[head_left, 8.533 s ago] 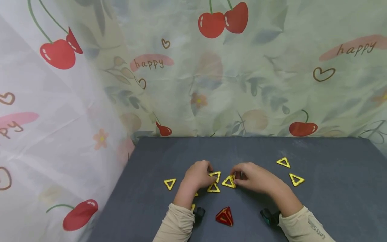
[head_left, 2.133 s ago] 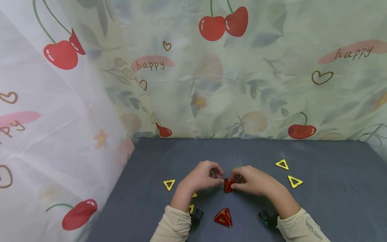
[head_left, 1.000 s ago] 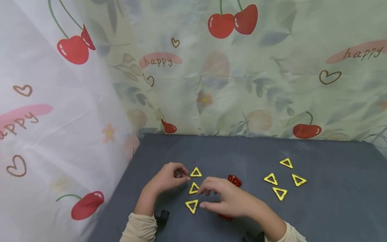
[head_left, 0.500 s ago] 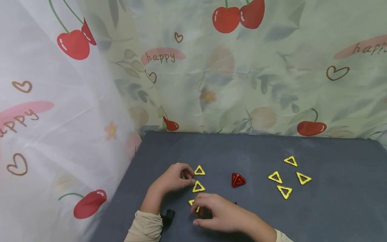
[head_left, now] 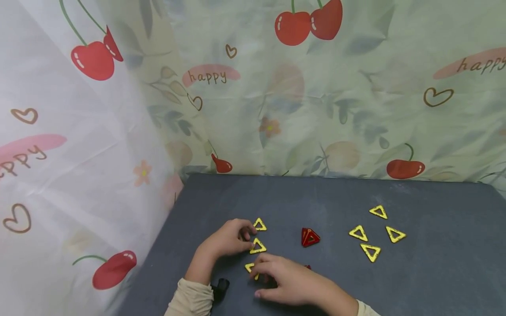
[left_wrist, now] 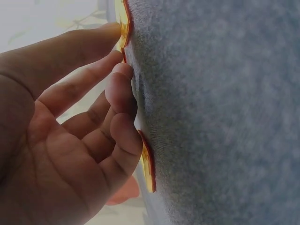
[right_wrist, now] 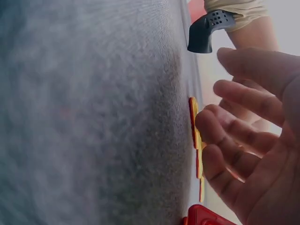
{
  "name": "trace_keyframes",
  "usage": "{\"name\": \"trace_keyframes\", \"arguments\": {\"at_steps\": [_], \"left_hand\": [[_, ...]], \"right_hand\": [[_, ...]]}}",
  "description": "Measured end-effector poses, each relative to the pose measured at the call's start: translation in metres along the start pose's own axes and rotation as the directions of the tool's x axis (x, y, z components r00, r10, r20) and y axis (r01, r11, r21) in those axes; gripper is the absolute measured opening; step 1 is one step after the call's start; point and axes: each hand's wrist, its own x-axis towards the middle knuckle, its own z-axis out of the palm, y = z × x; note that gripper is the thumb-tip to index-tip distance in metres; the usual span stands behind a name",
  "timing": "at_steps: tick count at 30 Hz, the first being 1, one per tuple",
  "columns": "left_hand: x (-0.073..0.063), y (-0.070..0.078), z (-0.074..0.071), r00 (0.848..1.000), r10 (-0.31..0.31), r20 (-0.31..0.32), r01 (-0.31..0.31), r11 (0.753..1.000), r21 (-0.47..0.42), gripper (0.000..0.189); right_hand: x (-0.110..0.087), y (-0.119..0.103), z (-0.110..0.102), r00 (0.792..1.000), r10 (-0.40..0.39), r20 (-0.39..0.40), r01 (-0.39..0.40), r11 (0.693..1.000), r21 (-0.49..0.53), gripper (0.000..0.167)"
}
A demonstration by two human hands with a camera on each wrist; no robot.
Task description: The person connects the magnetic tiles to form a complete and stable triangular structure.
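Note:
My left hand (head_left: 229, 239) lies at the left end of a column of yellow triangular magnetic tiles. Its thumb tip touches the middle yellow tile (head_left: 258, 252), and its loosely bent fingers are beside the far yellow tile (head_left: 262, 229). The left wrist view shows the thumb at one tile's edge (left_wrist: 123, 21) and fingertips by another tile (left_wrist: 148, 164). Over the near yellow tile (head_left: 248, 267), partly covering it, hovers my right hand (head_left: 286, 278), fingers spread and relaxed, palm holding nothing. A red pyramid of triangular tiles (head_left: 310, 237) stands right of the column.
Several yellow triangles (head_left: 370, 259) lie flat at the right of the dark table (head_left: 446, 245). Behind my right hand a second red piece (head_left: 308, 266) is mostly hidden. A cherry-patterned curtain (head_left: 332, 101) closes off the back and left.
Both hands have let go of the red pyramid they held about two seconds ago and moved left to the yellow column. In the last half second, the left hand came slightly nearer.

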Motion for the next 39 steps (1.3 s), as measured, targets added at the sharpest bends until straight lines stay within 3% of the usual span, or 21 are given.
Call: {"name": "trace_keyframes", "arguments": {"at_steps": [11,16,24,39], "left_hand": [[-0.002,0.003,0.0,1.0,-0.014,0.014,0.014,1.0,0.011,0.017],[-0.001,0.002,0.001,1.0,-0.015,0.022,0.014,1.0,0.011,0.014],[-0.002,0.005,0.001,1.0,-0.008,0.024,0.008,1.0,0.008,0.012],[-0.002,0.013,0.004,0.998,-0.012,0.06,0.012,1.0,-0.001,0.02]], "right_hand": [[-0.002,0.003,-0.009,0.992,0.122,0.041,-0.119,0.991,-0.061,0.04],[-0.003,0.003,-0.01,0.991,0.127,0.036,-0.125,0.99,-0.059,0.036],[-0.003,0.005,-0.016,0.986,0.158,-0.058,-0.163,0.981,-0.106,0.019],[-0.007,0.014,-0.026,0.966,0.191,-0.175,-0.224,0.955,-0.193,0.012]]}}
